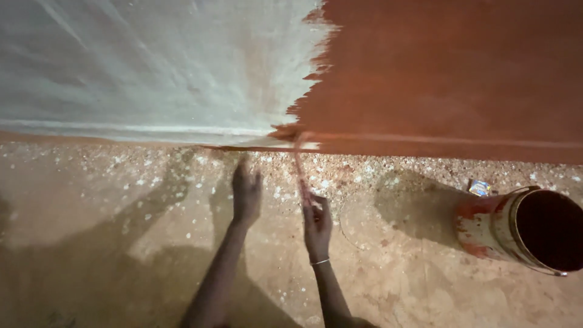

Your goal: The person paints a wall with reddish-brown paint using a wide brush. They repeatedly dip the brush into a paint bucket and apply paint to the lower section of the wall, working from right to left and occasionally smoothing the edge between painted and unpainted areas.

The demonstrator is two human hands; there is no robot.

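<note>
My right hand (317, 223) grips a paintbrush (299, 159), its tip at the wall's (152, 67) base; my left hand (246, 193) hangs loosely spread, empty. The paint can (527, 229) stands far right, its inside too dark to read.

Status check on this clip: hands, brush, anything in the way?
Right hand grips brush, bristles at the wall's base edge. Left hand open, empty, above the floor. Paint can stands off right; nothing in the way.

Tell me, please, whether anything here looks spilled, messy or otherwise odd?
The paint can on the floor by the wall has red-brown paint run down its outside. The painted edge on the wall is ragged. Pale flecks litter the floor along the wall's base.
</note>
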